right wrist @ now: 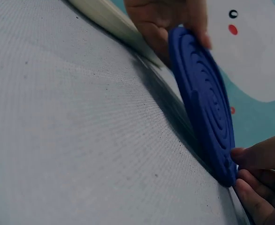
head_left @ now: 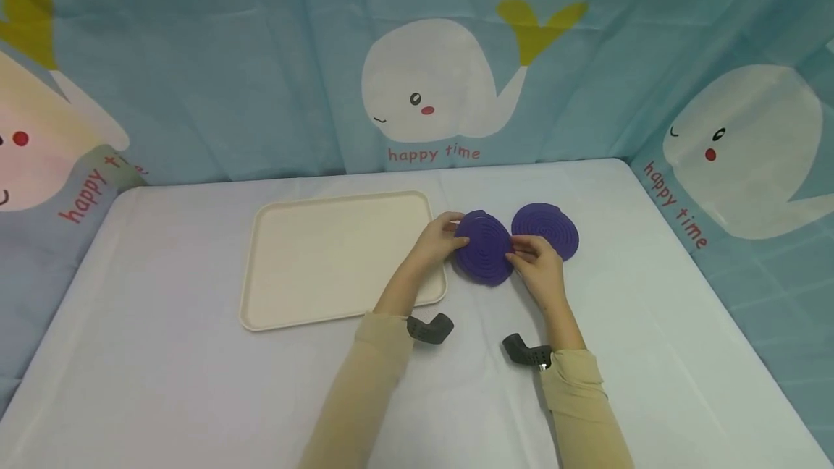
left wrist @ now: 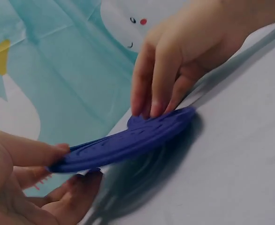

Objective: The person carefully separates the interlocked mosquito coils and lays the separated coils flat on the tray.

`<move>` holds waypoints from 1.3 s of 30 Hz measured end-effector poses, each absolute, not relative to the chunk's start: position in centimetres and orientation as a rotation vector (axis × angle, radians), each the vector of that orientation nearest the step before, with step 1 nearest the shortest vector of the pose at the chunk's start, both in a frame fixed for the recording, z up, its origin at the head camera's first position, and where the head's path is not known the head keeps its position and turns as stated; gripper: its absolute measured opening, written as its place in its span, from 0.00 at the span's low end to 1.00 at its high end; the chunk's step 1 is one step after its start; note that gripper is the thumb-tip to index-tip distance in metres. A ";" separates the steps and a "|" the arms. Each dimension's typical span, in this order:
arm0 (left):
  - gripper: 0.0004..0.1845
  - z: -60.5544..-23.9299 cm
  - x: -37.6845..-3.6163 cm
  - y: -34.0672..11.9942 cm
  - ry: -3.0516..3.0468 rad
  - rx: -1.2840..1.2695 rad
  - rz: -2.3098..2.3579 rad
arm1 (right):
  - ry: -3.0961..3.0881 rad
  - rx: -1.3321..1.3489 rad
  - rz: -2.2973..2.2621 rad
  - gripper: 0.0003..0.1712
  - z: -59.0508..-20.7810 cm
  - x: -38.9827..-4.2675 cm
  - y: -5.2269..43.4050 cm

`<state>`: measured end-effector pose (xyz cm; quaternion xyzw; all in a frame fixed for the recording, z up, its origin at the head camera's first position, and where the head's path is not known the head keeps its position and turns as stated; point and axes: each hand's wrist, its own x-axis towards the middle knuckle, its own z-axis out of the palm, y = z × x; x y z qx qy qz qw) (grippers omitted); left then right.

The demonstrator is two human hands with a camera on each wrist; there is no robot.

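Observation:
A round purple mat (head_left: 484, 248) with concentric ridges is held between both hands, tilted, with its shadow on the cloth below. My left hand (head_left: 438, 241) pinches its left edge, thumb on top and fingers beneath. The right hand (head_left: 538, 265) pinches the opposite edge between thumb and fingertips. In the left wrist view the mat (left wrist: 128, 143) appears nearly edge-on, and a small purple piece shows below it by the left fingers. A second round purple mat (head_left: 554, 226) lies flat behind the right hand, partly covered by it.
A cream rectangular tray (head_left: 339, 255) lies to the left; the left forearm passes over its right side. White cloth (head_left: 195, 382) covers the table. A blue curtain (head_left: 260, 56) with whale prints hangs behind and at the sides. Each wrist carries a black camera mount (head_left: 431, 328).

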<state>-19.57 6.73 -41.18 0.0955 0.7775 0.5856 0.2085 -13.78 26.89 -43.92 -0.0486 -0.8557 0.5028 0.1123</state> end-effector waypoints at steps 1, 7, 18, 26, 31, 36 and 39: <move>0.28 -41.2 -19.2 6.9 2.118 0.277 1.667 | -2.516 -0.144 1.466 0.18 -43.9 -13.8 26.9; 0.41 -41.7 -17.4 7.7 1.967 0.331 1.780 | -2.519 -0.152 1.455 0.20 -44.0 -13.8 26.9; 0.33 -41.9 -16.5 7.7 1.866 0.201 1.926 | -2.439 -0.156 1.503 0.22 -44.1 -13.7 26.5; 0.29 -41.2 -16.6 6.4 1.728 0.149 2.089 | -2.504 -0.165 1.544 0.25 -43.3 -13.7 26.1; 0.27 -41.2 -16.4 4.8 1.765 0.150 2.109 | -2.517 -0.088 1.617 0.24 -42.6 -13.5 25.1; 0.29 -41.5 -16.1 2.8 1.711 0.127 2.160 | -2.543 -0.018 1.654 0.20 -42.0 -13.3 23.3; 0.29 -41.6 -15.7 1.6 1.704 0.095 2.183 | -2.527 0.019 1.706 0.18 -41.8 -13.3 22.1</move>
